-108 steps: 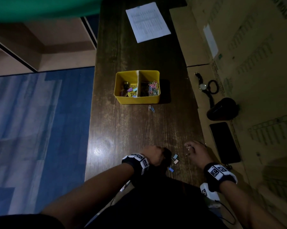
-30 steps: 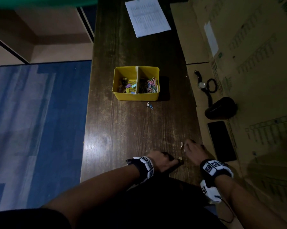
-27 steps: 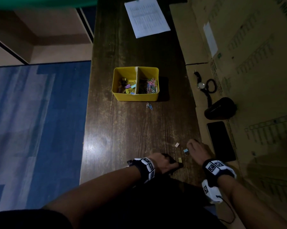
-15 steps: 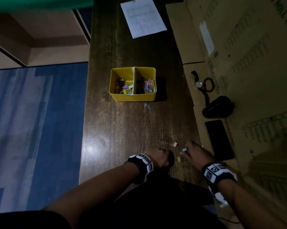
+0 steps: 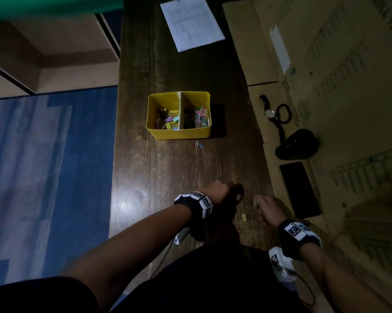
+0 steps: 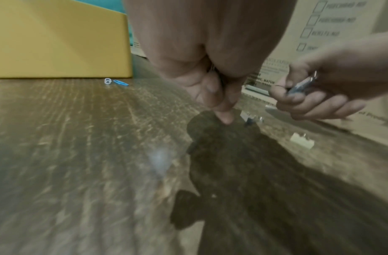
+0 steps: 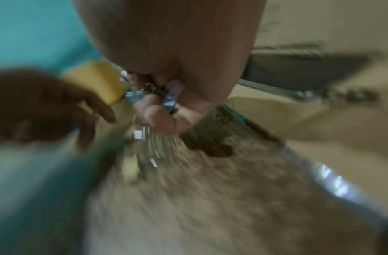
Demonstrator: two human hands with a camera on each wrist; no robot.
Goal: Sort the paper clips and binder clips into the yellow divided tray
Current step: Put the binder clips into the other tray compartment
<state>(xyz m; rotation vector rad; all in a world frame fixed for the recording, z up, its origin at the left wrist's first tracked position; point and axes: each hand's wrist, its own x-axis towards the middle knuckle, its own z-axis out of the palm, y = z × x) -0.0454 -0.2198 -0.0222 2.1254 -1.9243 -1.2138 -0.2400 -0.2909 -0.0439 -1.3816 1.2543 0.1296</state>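
Head cam looks steeply down from above the person, along the table point(image 5: 168, 177) to the tray point(image 5: 179, 133) further out; both hands sit near the bottom. L wrist cam sits low over the tabletop, facing fwd past the left hand point(image 6: 210, 69), tray wall point(image 6: 57, 43) beyond at left. R wrist cam also low, very close to the right hand point(image 7: 173, 69), blurred. All 3 share the tray and both hands

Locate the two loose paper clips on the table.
Head view: the two loose paper clips lie on the wooden table, just in front of the yellow divided tray, below its right compartment.
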